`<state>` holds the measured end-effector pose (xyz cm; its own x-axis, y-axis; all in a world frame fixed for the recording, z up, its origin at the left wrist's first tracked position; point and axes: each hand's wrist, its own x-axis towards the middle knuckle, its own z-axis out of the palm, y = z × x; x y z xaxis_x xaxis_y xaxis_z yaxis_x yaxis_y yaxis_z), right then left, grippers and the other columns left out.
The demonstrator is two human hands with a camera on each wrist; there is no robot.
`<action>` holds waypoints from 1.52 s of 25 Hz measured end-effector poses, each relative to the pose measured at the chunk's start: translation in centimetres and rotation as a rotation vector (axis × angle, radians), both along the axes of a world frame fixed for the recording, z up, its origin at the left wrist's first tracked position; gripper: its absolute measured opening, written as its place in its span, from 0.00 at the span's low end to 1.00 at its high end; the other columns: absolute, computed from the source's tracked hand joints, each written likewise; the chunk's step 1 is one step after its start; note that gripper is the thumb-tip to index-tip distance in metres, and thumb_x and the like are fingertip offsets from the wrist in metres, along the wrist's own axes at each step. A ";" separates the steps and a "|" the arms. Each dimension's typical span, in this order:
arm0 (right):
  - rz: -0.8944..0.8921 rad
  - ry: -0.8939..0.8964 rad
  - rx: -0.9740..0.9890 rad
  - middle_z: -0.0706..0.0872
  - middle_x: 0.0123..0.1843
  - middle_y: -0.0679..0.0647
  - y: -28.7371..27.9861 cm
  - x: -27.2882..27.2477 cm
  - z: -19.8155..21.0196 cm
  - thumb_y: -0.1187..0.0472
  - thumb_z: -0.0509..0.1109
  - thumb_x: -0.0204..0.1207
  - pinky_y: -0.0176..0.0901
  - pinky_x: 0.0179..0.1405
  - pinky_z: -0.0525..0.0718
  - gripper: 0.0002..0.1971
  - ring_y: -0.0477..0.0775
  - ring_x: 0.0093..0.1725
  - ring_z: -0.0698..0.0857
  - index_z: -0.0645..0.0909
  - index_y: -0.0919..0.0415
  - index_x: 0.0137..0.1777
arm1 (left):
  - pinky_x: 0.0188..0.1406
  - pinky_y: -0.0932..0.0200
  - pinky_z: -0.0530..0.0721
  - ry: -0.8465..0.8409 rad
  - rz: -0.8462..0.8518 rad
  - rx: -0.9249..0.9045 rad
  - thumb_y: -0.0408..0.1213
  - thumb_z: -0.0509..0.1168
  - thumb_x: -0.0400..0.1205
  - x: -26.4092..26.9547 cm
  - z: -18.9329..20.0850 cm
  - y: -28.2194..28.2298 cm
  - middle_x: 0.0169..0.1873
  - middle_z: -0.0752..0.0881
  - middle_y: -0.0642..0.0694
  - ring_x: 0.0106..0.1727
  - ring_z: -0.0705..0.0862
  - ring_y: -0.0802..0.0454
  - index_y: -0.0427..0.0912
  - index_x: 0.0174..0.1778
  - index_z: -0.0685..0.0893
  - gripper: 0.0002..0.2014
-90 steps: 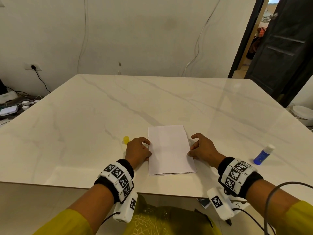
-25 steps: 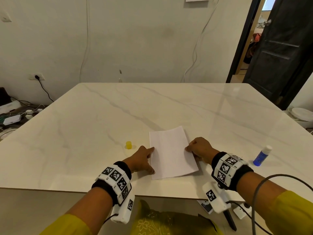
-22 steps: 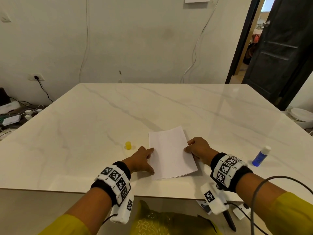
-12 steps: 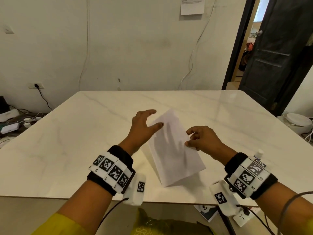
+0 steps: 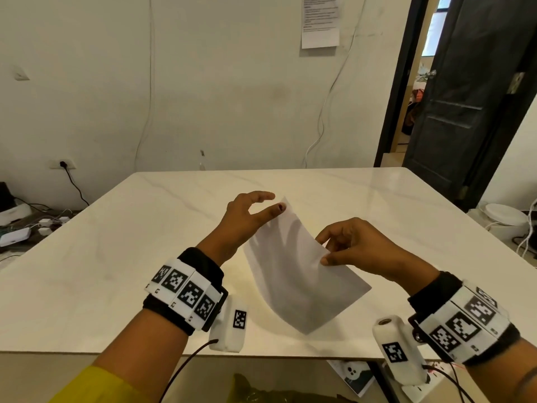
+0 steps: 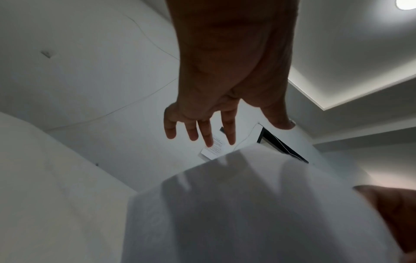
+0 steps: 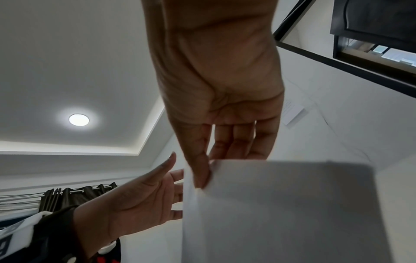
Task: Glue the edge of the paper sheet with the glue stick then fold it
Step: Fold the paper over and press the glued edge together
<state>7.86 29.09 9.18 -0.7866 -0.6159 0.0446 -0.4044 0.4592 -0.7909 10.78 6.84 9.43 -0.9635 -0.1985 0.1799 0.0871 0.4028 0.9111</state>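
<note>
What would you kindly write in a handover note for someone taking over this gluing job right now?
Right hand: pinches the right edge of the folded white paper sheet, holding it tilted above the white marble table.
Left hand: open with fingers spread at the sheet's far left edge, not gripping.
Glue stick: not in view in any camera now.
Done: the sheet appears already folded; whether the edge is glued cannot be seen.
Left: probably check that the edge holds, then set the sheet down.

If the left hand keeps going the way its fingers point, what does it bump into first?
Probably the folded paper. The left hand is open, fingers aimed at the sheet's upper left edge, which the right hand pinches above the table. Depth is unclear.
</note>
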 end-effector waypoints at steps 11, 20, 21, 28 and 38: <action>0.014 -0.153 -0.097 0.89 0.40 0.63 0.9 -0.9 -1.5 0.70 0.73 0.69 0.38 0.40 0.86 0.09 0.53 0.38 0.87 0.86 0.62 0.49 | 0.32 0.72 0.77 0.043 0.008 0.096 0.39 0.72 0.73 1.5 0.0 -0.1 0.30 0.85 0.52 0.31 0.82 0.61 0.46 0.30 0.86 0.07; -0.069 -0.019 -0.284 0.91 0.45 0.54 -2.8 -0.5 -0.9 0.52 0.70 0.73 0.43 0.46 0.87 0.11 0.54 0.45 0.90 0.88 0.58 0.46 | 0.34 0.67 0.79 0.096 0.055 0.080 0.36 0.73 0.72 1.4 0.0 0.6 0.31 0.88 0.51 0.33 0.84 0.56 0.44 0.34 0.88 0.02; -0.090 0.023 -0.343 0.91 0.44 0.54 -3.5 -0.4 -0.7 0.53 0.70 0.73 0.43 0.45 0.87 0.10 0.52 0.44 0.90 0.88 0.57 0.46 | 0.34 0.67 0.80 0.095 0.058 0.083 0.36 0.74 0.72 1.4 -0.1 0.8 0.31 0.88 0.51 0.33 0.84 0.55 0.43 0.35 0.88 0.02; -0.224 0.119 -0.506 0.90 0.39 0.52 -6.5 0.1 -0.6 0.58 0.71 0.73 0.38 0.42 0.87 0.05 0.50 0.40 0.88 0.88 0.57 0.42 | 0.34 0.63 0.84 0.089 0.055 0.097 0.41 0.75 0.71 1.8 -0.2 1.1 0.33 0.90 0.45 0.33 0.87 0.52 0.38 0.38 0.89 0.08; -0.230 0.070 -0.496 0.90 0.42 0.57 -6.6 -0.1 -0.8 0.60 0.71 0.73 0.40 0.45 0.85 0.06 0.56 0.44 0.88 0.88 0.62 0.44 | 0.43 0.60 0.85 0.104 0.065 0.105 0.40 0.74 0.71 2.1 -0.5 1.0 0.38 0.90 0.44 0.39 0.87 0.50 0.41 0.41 0.89 0.08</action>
<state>7.81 22.45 8.36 -0.8831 -0.3200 0.3431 -0.3972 0.1207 -0.9097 12.91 7.80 8.90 -0.9253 -0.2823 0.2533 0.1604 0.3140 0.9358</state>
